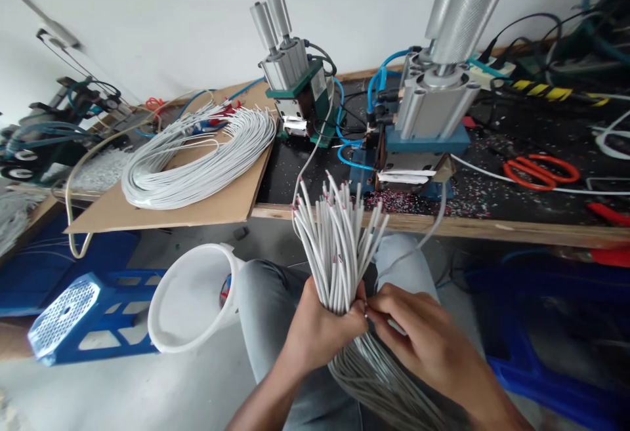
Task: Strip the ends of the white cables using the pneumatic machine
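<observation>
— Where the wire bundle [339, 247] drops past the lap, what's lost?
— Lower loop, cut off by the frame edge.
— Hands?
— Left hand [319, 329] fisted round it, ends fanning up toward the bench [492, 227]. Right hand [428, 346] curled, fingertips at the bundle beside the left thumb; actual grip unclear.

So my left hand [319, 329] is wrapped around this fat bundle of white wires [339, 247], ends fanning up toward the bench [492, 227]. My right hand [423, 339] pinches it just beside, white bucket [191, 296] by my knee.
</observation>
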